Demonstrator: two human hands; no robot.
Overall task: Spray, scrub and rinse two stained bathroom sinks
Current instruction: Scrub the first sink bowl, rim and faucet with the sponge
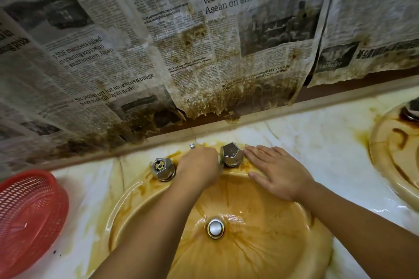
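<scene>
A brown-stained oval sink (260, 222) lies below me with wet streaks and a chrome drain plug (215, 228) in its middle. Two chrome faucet knobs stand at its back rim, the left knob (162, 168) and the right knob (231, 154). My left hand (199, 166) lies between them with its fingers curled over the spout, which is hidden under it. My right hand (277, 171) rests flat, fingers straight, on the sink rim just right of the right knob. A second stained sink (394, 154) shows at the right edge.
A red plastic mesh basket (29, 217) sits on the white marble counter (306, 138) at the left. Stained newspaper sheets (181, 41) cover the wall behind the sinks, hanging down to the backsplash ledge. A small chrome pull rod (192, 145) stands behind my left hand.
</scene>
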